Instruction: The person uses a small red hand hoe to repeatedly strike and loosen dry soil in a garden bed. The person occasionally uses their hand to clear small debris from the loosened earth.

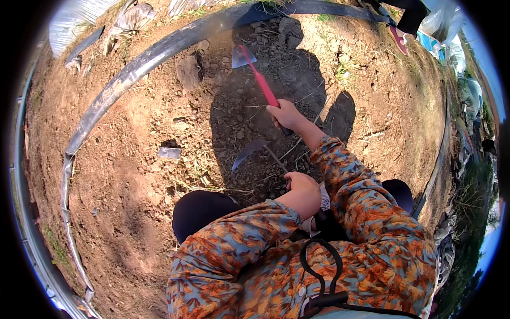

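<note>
Ahead of me my right hand (286,115) is closed around the lower handle of a red hand hoe (265,88). Its flat metal blade (243,58) lies at the far side of my shadow, on or just above the soil. Nearer to my body, my left hand (303,191) grips a sickle, its thin shaft and curved metal blade (250,150) pointing away over the shaded soil (259,115). Most of the sickle's handle is hidden by the hand. Dry stalks and small clods lie around both tools.
A flat dark hose (131,71) curves across the far side and down the left. A small grey piece (169,152) lies on the soil at left. Another person's foot in a red shoe (397,40) is at the far right, near plastic sheeting (454,52). My knees (203,211) flank my hands.
</note>
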Available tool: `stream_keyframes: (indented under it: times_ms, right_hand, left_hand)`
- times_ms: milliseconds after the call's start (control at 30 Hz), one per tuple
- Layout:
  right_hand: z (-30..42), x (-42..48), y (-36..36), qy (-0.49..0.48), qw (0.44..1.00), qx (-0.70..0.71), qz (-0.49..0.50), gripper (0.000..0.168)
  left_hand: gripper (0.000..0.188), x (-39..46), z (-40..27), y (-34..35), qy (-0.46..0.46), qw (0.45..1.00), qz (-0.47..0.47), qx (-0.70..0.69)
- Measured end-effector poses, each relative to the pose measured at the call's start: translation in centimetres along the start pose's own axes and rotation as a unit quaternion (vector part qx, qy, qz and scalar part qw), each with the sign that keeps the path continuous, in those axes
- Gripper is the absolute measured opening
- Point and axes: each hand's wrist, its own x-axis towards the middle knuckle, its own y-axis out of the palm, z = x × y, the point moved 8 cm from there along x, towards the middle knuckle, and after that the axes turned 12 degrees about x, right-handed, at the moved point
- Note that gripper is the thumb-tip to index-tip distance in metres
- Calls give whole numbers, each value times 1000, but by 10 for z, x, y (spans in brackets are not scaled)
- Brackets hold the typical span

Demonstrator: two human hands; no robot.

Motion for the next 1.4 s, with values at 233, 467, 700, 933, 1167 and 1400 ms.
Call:
stream_keyframes:
  times_ms: [233,467,700,933,1167,1400]
  right_hand:
    - [-10,-4,-38,-75,907,-384,-158,40]
    - [41,62,-50,-75,884,-416,-201,40]
    - [7,60,-26,-52,900,-389,-188,40]
    - [-34,15,-39,-88,910,-348,-206,40]
    - [-55,-8,-15,-15,991,-35,-129,44]
    - [0,46,-81,-31,939,-288,-186,55]
  left_hand:
    - [30,-17,17,-8,-6,999,-37,-33]
    - [33,-10,9,-16,28,998,-58,9]
    - [33,-7,12,-11,14,999,-29,4]
    - [45,-33,13,-11,24,999,-5,34]
    - [30,-28,26,-5,21,999,-28,5]
    - [34,-10,6,-17,17,998,-55,17]
